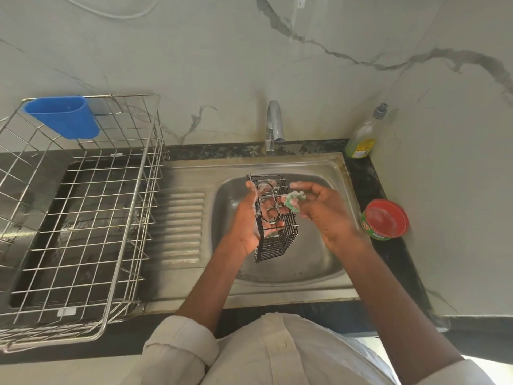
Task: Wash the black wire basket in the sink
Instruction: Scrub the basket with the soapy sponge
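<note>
Holding the basket (273, 218) over the sink (319, 262), I am gripping it with left hand (251, 218) fingers curled through the wires, steadying it. My right hand (319, 209), at three o'clock, is pinching the scrubber (294, 200) against its upper edge, scouring.

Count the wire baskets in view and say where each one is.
2. The black wire basket is held over the sink by the left hand; the large steel wire rack stands on the counter to the sink's left.
</note>
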{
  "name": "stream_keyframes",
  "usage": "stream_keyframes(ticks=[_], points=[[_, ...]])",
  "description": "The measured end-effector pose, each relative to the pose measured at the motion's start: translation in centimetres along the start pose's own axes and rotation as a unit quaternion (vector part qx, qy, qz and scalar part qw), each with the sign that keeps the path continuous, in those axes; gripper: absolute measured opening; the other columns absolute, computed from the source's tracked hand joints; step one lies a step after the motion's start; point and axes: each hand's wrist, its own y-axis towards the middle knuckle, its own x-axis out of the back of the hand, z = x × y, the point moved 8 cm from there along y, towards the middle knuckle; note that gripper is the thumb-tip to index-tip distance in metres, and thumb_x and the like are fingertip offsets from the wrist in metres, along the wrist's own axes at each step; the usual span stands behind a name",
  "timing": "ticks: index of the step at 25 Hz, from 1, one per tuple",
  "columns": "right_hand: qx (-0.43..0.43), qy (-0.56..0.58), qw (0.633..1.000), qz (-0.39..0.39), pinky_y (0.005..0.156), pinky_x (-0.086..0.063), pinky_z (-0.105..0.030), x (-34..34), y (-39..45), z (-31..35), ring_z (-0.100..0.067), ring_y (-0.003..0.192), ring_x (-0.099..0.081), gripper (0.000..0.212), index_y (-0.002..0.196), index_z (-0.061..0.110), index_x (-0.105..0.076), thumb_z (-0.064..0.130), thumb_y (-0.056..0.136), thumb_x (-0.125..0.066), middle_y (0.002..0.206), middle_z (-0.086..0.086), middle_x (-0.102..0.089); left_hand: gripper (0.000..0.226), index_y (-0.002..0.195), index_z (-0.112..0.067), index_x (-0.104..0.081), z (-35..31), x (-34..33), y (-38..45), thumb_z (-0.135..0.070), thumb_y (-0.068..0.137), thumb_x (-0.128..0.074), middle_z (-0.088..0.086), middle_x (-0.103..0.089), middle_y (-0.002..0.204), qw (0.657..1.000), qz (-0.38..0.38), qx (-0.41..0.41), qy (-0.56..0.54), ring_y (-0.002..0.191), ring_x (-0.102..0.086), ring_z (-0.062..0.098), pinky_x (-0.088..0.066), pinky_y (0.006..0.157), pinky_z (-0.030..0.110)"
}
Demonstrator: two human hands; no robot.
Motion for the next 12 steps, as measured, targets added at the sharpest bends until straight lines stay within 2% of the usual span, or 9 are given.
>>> stream_keyframes(ticks=[2,5,7,12], points=[[0.072,-0.123,0.989,-0.05,0.082,-0.057,-0.018,0.1,0.4,1.7,-0.001,0.095,-0.073,0.039,0.111,0.021,-0.078,-0.008,0.087,-0.072,0.105,0.009,-0.079,0.08,0.146,-0.018,-0.061,0.1,-0.2,0.0,-0.075,0.101,-0.029,0.022,-0.069,0.137,1.0,0.007,0.002,0.001,0.132,-0.062,0.045,-0.046,0.111,0.059],[0.173,-0.285,0.937,-0.104,0.094,-0.056,-0.022,-0.7,1.1,5.0,-0.002,0.098,-0.071,0.028,0.109,0.021,-0.08,0.001,0.091,-0.073,0.108,0.009,-0.078,0.091,0.141,-0.017,-0.064,-0.1,-1.0,-0.5,-0.083,0.098,-0.019,0.023,-0.069,0.135,0.999,0.026,0.007,-0.022,0.122,-0.068,0.041,-0.047,0.109,0.06],[0.195,-0.342,0.911,-0.122,0.096,-0.058,-0.029,-1.9,1.2,5.9,-0.008,0.098,-0.073,0.024,0.111,0.019,-0.079,0.005,0.092,-0.073,0.108,0.005,-0.079,0.097,0.139,-0.018,-0.066,-0.1,-1.3,-0.7,-0.087,0.094,-0.015,0.021,-0.072,0.132,0.999,0.024,0.012,-0.028,0.119,-0.069,0.039,-0.047,0.109,0.058],[0.188,-0.391,0.896,-0.098,0.091,-0.055,-0.028,-3.1,0.1,5.1,-0.012,0.092,-0.072,0.016,0.104,0.019,-0.081,0.01,0.096,-0.071,0.107,0.001,-0.078,0.105,0.144,-0.017,-0.065,-0.1,-0.5,-0.3,-0.094,0.089,-0.019,0.022,-0.068,0.138,0.998,0.028,0.006,-0.057,0.126,-0.066,0.042,-0.04,0.116,0.064]])
